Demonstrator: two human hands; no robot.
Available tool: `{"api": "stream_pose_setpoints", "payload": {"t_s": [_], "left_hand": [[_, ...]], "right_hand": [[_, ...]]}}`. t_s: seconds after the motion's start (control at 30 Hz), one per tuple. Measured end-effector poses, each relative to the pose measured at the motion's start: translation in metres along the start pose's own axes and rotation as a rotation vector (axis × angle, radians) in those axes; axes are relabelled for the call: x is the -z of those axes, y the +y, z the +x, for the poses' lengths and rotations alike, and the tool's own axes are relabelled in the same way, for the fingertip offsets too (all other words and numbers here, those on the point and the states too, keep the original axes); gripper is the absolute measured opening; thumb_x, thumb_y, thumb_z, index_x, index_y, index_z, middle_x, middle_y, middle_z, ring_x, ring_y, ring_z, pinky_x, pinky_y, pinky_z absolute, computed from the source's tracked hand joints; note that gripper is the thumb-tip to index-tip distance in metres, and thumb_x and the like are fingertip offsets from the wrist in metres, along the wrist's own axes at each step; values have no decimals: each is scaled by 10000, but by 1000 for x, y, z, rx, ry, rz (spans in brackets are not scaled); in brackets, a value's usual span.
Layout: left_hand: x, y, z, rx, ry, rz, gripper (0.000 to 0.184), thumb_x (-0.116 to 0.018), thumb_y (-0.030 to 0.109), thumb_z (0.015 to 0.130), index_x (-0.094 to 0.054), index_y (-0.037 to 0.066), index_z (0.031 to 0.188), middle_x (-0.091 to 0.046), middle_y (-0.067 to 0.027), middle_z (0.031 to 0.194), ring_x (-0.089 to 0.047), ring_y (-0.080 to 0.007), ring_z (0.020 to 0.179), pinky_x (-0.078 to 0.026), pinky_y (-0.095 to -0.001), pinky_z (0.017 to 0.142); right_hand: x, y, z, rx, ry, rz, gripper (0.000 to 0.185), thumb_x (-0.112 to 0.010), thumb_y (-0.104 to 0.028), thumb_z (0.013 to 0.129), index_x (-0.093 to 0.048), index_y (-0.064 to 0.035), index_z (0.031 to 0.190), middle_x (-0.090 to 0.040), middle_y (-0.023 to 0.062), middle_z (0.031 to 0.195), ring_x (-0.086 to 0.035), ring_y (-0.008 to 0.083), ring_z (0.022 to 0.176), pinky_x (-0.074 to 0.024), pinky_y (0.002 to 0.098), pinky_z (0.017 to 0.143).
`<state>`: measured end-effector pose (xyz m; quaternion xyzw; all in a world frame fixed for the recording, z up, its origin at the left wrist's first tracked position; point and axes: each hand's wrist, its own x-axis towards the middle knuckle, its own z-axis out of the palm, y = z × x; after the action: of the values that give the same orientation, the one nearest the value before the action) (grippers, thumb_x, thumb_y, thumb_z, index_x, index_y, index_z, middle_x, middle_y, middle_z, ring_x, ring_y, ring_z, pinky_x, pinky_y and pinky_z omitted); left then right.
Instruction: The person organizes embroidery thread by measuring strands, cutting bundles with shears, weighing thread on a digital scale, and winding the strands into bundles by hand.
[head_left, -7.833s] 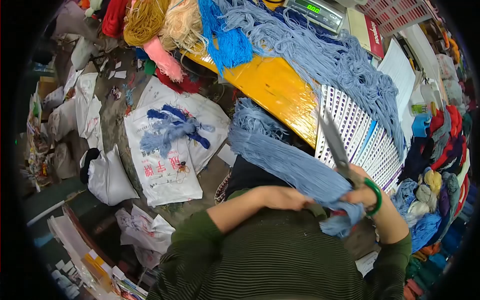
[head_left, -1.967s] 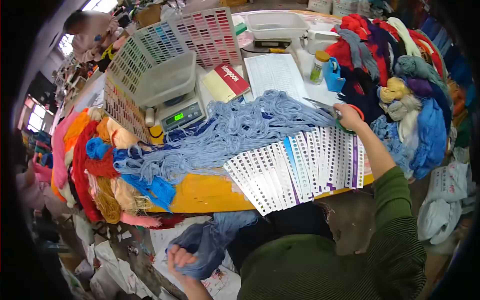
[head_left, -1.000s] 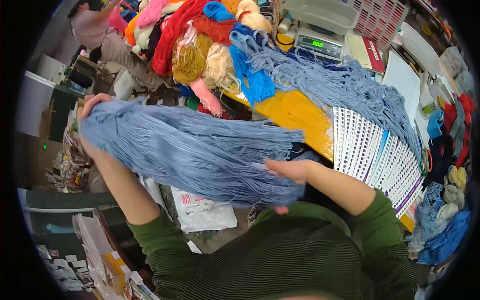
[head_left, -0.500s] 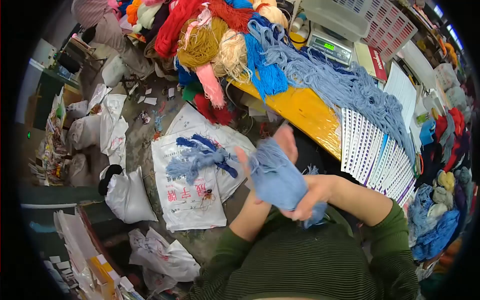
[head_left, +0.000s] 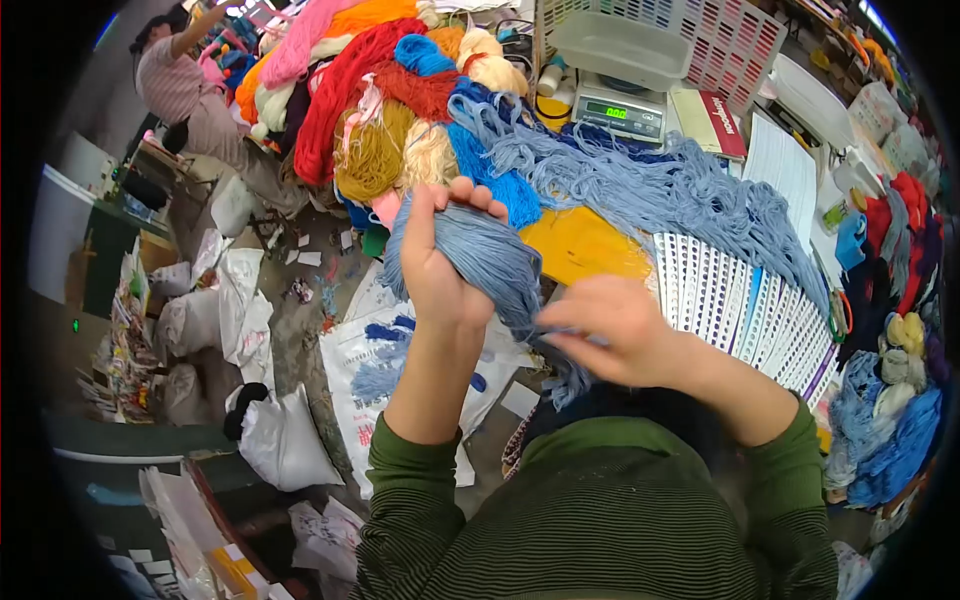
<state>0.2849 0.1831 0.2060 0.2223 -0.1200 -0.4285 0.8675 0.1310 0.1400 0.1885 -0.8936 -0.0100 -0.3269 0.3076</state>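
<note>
A folded bundle of grey-blue yarn [head_left: 475, 250] is held up over the gap at the table's front edge. My left hand [head_left: 445, 265] is wrapped round its upper left part, fingers curled over the top. At the lower right end my right hand [head_left: 610, 330] pinches thin strands between thumb and fingers. Loose ends of the yarn hang below that pinch. Behind the bundle, a long spread of similar grey-blue yarn [head_left: 640, 190] lies across the yellow table top [head_left: 580, 245].
Shade cards [head_left: 730, 305] fan out on the table's right, with scissors [head_left: 842, 315] beside them. A scale [head_left: 620, 112] carries a plastic tub. Coloured skeins [head_left: 370, 140] heap at the upper left. White bags [head_left: 285, 440] lie on the floor; a person [head_left: 190, 90] stands beyond.
The bundle has moved up and left, and my left hand now wraps round it. My right hand has gone from gripping its lower end to pinching strands. The view has shifted slightly.
</note>
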Motion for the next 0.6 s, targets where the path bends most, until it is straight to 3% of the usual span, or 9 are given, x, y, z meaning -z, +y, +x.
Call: {"api": "stream_pose_setpoints", "payload": {"t_s": [0.03, 0.17, 0.3, 0.4, 0.5, 0.6], "left_hand": [[0, 1, 3, 23, -69, -31, 184, -432, 253, 828, -421, 97, 731, -535, -49, 780, -512, -183, 709, -401, -349, 739], [-5, 13, 11, 5, -76, -48, 223, -433, 240, 825, -453, 100, 653, -556, -44, 817, -533, -158, 821, -393, -346, 777], [-9, 26, 14, -23, -81, -17, 217, -445, 231, 819, -462, 94, 652, -562, -34, 823, -533, -155, 826, -384, -348, 792], [-19, 25, 18, -48, -46, -33, 213, -456, 224, 813, -463, 88, 650, -565, -35, 813, -534, -158, 823, -384, -349, 791], [-15, 35, 25, -92, -47, -7, 208, -471, 215, 804, -465, 84, 643, -565, -35, 812, -538, -157, 803, -387, -351, 782], [-4, 48, 34, -149, -56, 69, 176, -476, 210, 802, -453, 83, 681, -511, -7, 694, -516, -141, 685, -402, -342, 707]], "right_hand": [[-5, -1, 7, -29, -108, -101, 257, -560, -89, 652, -493, -63, 899, -510, 89, 710, -513, 258, 609, -415, 332, 526], [-21, 24, 4, -295, -296, -340, 281, -551, -119, 663, -464, -78, 926, -504, 85, 676, -518, 271, 576, -410, 345, 489], [-19, 31, -7, -78, 52, -75, 233, -528, -150, 697, -473, -94, 916, -511, 71, 644, -530, 261, 567, -414, 353, 470], [-17, 19, 13, -127, -196, -230, 178, -531, -161, 704, -500, -89, 865, -523, 78, 655, -530, 263, 575, -416, 350, 478], [-38, 51, 1, -215, -187, -321, 107, -560, -137, 705, -523, -56, 765, -496, 99, 601, -500, 271, 550, -392, 344, 482], [-15, 55, -42, -242, -67, 22, 130, -562, -134, 708, -512, -28, 652, -483, 95, 577, -488, 253, 543, -375, 322, 491]]}}
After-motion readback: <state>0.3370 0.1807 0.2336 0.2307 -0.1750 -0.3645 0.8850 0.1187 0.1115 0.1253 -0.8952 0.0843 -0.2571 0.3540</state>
